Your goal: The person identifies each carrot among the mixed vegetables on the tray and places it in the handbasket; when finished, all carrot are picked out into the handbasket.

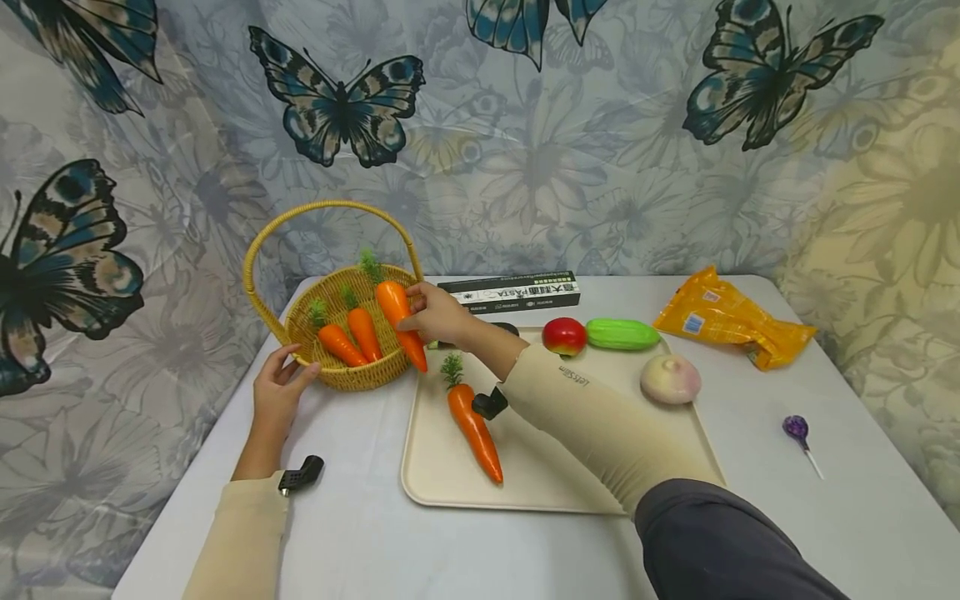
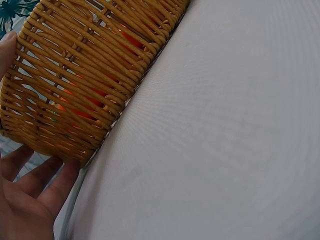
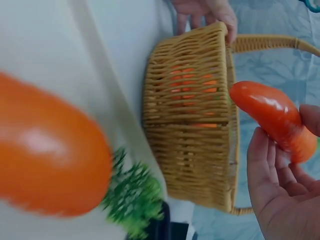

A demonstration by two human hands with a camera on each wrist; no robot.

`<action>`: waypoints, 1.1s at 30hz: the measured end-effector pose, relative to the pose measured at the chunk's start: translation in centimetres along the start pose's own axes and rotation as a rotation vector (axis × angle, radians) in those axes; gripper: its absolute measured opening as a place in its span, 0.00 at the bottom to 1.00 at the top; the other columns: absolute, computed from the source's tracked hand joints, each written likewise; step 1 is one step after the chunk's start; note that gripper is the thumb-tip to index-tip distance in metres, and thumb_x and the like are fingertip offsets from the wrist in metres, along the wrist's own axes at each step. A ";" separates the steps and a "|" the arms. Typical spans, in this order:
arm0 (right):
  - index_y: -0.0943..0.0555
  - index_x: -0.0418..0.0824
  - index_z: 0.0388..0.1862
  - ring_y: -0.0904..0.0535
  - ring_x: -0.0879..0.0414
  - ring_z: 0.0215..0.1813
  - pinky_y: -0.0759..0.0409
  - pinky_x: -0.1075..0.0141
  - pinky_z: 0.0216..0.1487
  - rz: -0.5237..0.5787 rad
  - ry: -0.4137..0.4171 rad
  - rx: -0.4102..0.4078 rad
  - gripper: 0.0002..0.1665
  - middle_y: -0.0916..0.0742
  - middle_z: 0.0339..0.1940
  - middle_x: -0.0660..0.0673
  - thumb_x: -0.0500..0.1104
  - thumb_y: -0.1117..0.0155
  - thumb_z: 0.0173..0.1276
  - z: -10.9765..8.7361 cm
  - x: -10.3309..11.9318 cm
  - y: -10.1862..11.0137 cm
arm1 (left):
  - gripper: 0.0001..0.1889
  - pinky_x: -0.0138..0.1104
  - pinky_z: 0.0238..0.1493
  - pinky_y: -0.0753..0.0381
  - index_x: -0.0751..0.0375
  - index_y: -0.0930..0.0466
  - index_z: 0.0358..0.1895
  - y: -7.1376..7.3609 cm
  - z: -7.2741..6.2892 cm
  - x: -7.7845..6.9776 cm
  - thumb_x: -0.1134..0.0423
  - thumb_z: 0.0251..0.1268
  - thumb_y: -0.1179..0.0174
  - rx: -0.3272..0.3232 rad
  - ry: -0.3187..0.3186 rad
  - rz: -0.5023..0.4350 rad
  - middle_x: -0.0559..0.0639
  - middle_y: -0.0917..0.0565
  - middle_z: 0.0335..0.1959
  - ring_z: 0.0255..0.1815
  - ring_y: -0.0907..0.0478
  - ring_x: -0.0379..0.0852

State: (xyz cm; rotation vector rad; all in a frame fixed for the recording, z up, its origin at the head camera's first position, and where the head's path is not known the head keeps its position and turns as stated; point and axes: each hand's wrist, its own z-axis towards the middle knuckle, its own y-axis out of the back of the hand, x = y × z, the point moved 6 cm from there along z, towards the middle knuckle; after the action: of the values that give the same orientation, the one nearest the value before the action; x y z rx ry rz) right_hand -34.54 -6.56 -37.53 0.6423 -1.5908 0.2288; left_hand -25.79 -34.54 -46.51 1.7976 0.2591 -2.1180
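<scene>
My right hand (image 1: 444, 317) holds a carrot (image 1: 395, 304) between thumb and fingers, over the right side of a yellow wicker basket (image 1: 360, 381). The carrot's green top points up and away; its tip overlaps the basket rim in the head view. Two more carrots lie inside the basket, one of them a small carrot (image 1: 364, 333) with a green top. At the basket's left side, my left hand (image 1: 276, 387) grips the wickerwork (image 2: 75, 75), thumb near the rim and fingers against the side. Another carrot (image 1: 474, 433) lies on the beige tray (image 1: 525, 492), below my right forearm.
On the tray are a red round fruit (image 1: 564, 336), a green cucumber-like vegetable (image 1: 622, 334) and a pinkish-white bulb (image 1: 670, 380). Behind it lies a pasta box (image 1: 517, 292). To the right are an orange bag (image 1: 727, 321) and a purple lollipop (image 1: 797, 428). The basket's tall handle (image 1: 330, 204) arches upward.
</scene>
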 end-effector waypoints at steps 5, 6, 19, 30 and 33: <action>0.34 0.41 0.69 0.20 0.49 0.44 0.15 0.53 0.41 0.021 0.000 -0.010 0.38 0.22 0.48 0.41 0.39 0.28 0.62 1.5 0.7 -0.7 | 0.31 0.23 0.50 0.24 0.66 0.31 0.65 0.1 -0.1 0.0 0.66 0.59 0.30 -0.003 0.011 0.020 0.53 0.36 0.71 0.67 0.34 0.56; 0.35 0.42 0.69 0.20 0.49 0.45 0.15 0.53 0.41 0.027 -0.001 -0.012 0.38 0.23 0.48 0.42 0.39 0.29 0.63 1.9 0.9 -0.9 | 0.31 0.23 0.50 0.24 0.66 0.31 0.65 0.2 -0.1 0.0 0.65 0.59 0.30 -0.005 0.009 0.027 0.53 0.35 0.71 0.67 0.34 0.55; 0.38 0.43 0.73 0.20 0.49 0.48 0.16 0.54 0.43 0.082 -0.004 -0.128 0.40 0.22 0.52 0.43 0.39 0.31 0.65 5.7 0.3 -2.1 | 0.31 0.21 0.48 0.24 0.66 0.31 0.65 0.5 0.1 -0.2 0.67 0.59 0.31 -0.007 -0.003 0.026 0.54 0.35 0.70 0.67 0.34 0.57; 0.39 0.45 0.74 0.19 0.55 0.45 0.19 0.67 0.38 -0.329 0.046 -0.176 0.42 0.18 0.53 0.44 0.44 0.30 0.65 6.1 0.0 -3.2 | 0.30 0.21 0.48 0.24 0.67 0.30 0.65 0.3 0.3 -0.1 0.66 0.59 0.30 -0.006 -0.027 0.039 0.55 0.35 0.70 0.66 0.33 0.57; 0.40 0.43 0.75 0.20 0.55 0.44 0.20 0.66 0.39 -0.476 0.023 -0.193 0.43 0.17 0.52 0.44 0.43 0.32 0.65 6.2 0.1 -3.4 | 0.30 0.22 0.48 0.24 0.66 0.30 0.65 0.3 0.2 0.0 0.66 0.59 0.30 -0.002 -0.015 0.037 0.54 0.35 0.70 0.66 0.33 0.57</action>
State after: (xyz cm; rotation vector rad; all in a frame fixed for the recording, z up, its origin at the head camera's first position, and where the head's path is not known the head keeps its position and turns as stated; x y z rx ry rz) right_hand -38.02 -12.50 -39.06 0.8398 -1.3718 -0.2665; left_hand -25.86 -34.84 -46.47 1.7709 0.2227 -2.1044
